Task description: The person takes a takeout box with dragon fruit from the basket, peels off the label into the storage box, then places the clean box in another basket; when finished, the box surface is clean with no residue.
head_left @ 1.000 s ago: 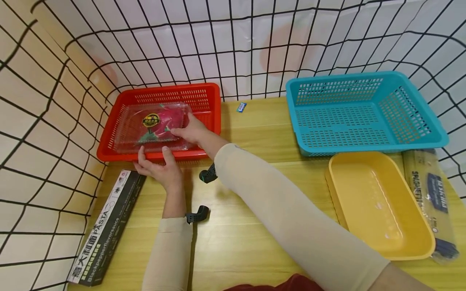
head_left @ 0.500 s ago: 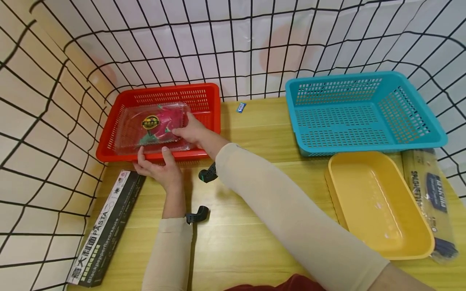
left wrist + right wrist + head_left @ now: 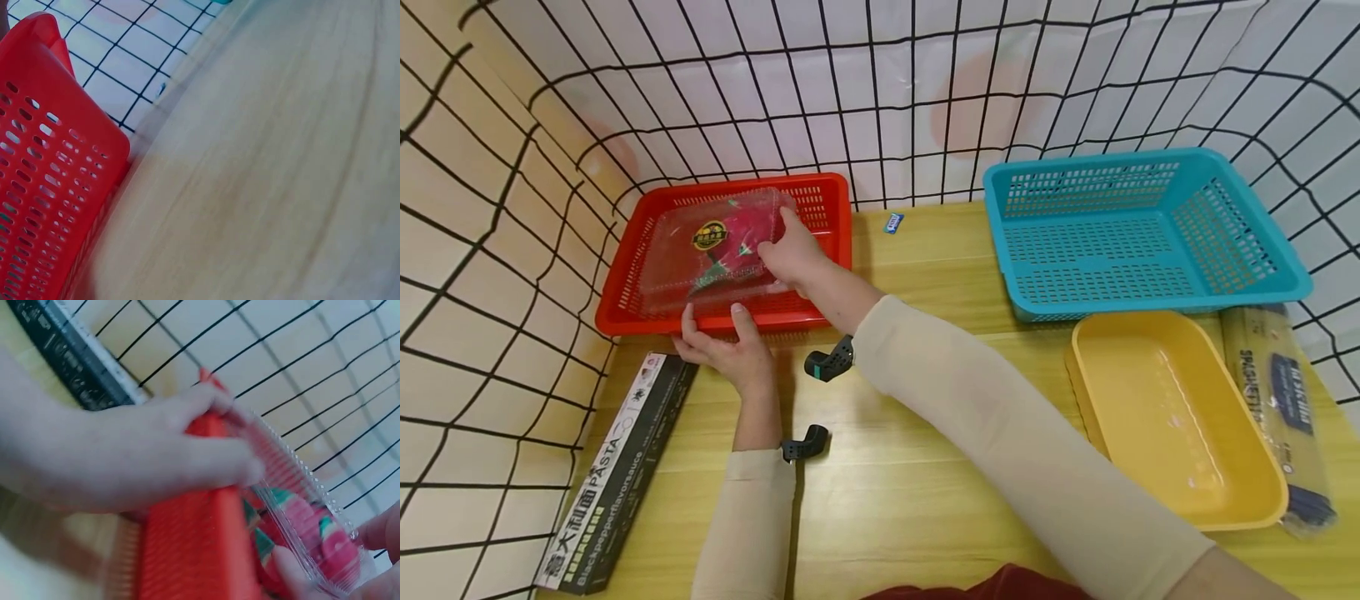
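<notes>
A clear plastic clamshell box [image 3: 677, 254] with a black-and-gold label sits tilted in the red basket [image 3: 613, 300], its right end raised. Pink dragon fruit [image 3: 748, 232] with green tips shows through the box, and in the right wrist view more pink fruit [image 3: 300, 515] lies behind the plastic. My right hand [image 3: 797, 254] grips the box's right end, thumb on top; its underside fingers are hidden in the head view. My left hand [image 3: 733, 354] holds the basket's front rim. From the left wrist, only the basket's perforated side [image 3: 56, 162] shows, without the hand.
A black-and-white pasta box [image 3: 621, 471] lies left. On the right stand a blue basket [image 3: 1022, 304] and a yellow tray [image 3: 1165, 417] beside a spaghetti bag [image 3: 1285, 417]. A small blue packet [image 3: 893, 222] lies near the black wire grid [image 3: 913, 108].
My right hand has raised the right end of the clamshell box, which now tilts more and sits slightly higher. The left hand stays on the basket rim.
</notes>
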{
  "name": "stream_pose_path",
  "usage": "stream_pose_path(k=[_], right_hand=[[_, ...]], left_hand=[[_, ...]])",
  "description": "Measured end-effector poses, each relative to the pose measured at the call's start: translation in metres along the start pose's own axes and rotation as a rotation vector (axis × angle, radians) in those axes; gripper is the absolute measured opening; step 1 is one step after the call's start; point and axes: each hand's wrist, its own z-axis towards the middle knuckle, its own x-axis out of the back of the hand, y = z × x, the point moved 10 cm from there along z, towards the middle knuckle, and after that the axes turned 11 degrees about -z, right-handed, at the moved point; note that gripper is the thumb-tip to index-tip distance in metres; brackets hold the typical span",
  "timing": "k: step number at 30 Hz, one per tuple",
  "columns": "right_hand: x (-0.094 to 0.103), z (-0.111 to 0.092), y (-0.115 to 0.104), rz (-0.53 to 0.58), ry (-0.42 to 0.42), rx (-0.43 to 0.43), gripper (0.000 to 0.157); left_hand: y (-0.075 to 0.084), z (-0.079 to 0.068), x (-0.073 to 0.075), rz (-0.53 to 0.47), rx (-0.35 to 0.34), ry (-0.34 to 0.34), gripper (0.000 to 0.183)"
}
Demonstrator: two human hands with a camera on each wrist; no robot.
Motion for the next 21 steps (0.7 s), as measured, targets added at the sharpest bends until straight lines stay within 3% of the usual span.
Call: stream_pose_path(k=[11, 17, 21], right_hand=[[0.059, -0.041, -0.052, -0.104, 0.069, 0.15, 0.072], [0.1, -0.074, -0.058, -0.206, 0.132, 0.215, 0.071], [0.12, -0.099, -0.052, -0.186, 0.142, 0.228, 0.072]], left_hand=[[-0.001, -0.004, 0.002, -0.048, 0.017, -0.01, 0.06], [-0.003, -0.004, 0.003, -0.064, 0.021, -0.002, 0.058], [-0.002, -0.003, 0.002, -0.06, 0.019, -0.004, 0.057]])
